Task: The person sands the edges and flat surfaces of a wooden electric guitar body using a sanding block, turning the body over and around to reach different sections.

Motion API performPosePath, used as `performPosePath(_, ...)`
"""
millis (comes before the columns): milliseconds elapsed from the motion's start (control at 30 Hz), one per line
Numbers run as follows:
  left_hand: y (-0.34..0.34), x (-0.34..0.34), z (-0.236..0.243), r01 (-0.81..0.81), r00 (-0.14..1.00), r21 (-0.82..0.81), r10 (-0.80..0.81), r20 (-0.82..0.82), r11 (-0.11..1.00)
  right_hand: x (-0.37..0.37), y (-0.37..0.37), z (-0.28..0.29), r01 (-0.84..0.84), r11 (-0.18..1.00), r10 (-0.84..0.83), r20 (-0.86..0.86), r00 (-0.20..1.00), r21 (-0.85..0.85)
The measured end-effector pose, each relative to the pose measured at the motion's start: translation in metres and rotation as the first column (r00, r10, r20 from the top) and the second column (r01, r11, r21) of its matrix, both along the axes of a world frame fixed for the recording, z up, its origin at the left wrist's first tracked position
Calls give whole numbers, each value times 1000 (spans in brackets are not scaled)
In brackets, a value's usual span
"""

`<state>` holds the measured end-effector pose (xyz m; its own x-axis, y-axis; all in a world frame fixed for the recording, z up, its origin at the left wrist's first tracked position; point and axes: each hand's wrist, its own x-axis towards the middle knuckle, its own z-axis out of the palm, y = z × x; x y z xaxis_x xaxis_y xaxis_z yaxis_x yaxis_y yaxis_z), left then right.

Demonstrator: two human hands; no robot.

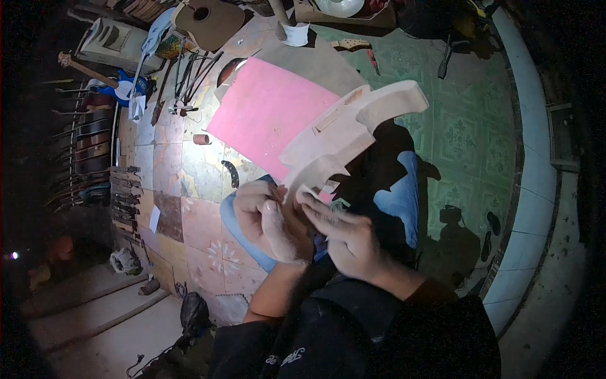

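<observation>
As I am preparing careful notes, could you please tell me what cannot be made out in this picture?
All in the head view:
- Unpainted electric-guitar body: underside, facing away.
- Right hand: anything under its fingers, which cover it.
- Left hand: exact grip, obscured by its curled fingers.
- Pink sheet: part behind the electric-guitar body.
- Acoustic guitar body: cut off by the top edge.
- Racked guitars: details, lost in shadow.

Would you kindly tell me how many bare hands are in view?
2: the left hand and the right hand, side by side at the near end of the pale, unpainted, curved wooden guitar body.
</observation>
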<state>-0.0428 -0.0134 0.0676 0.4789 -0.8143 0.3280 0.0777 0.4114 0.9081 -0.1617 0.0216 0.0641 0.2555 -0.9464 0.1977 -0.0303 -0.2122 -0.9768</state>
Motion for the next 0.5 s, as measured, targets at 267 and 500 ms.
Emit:
performPosePath(267, 3, -3, -4, 38, 999, 39, -36, -38, 999, -4, -3, -12, 26, 995, -30, -46, 998, -92)
performPosePath(500, -24, 28, 4, 32, 998, 75, -36, 53, 997, -32, -18, 23, 203, 976, -208, -70, 976, -83)
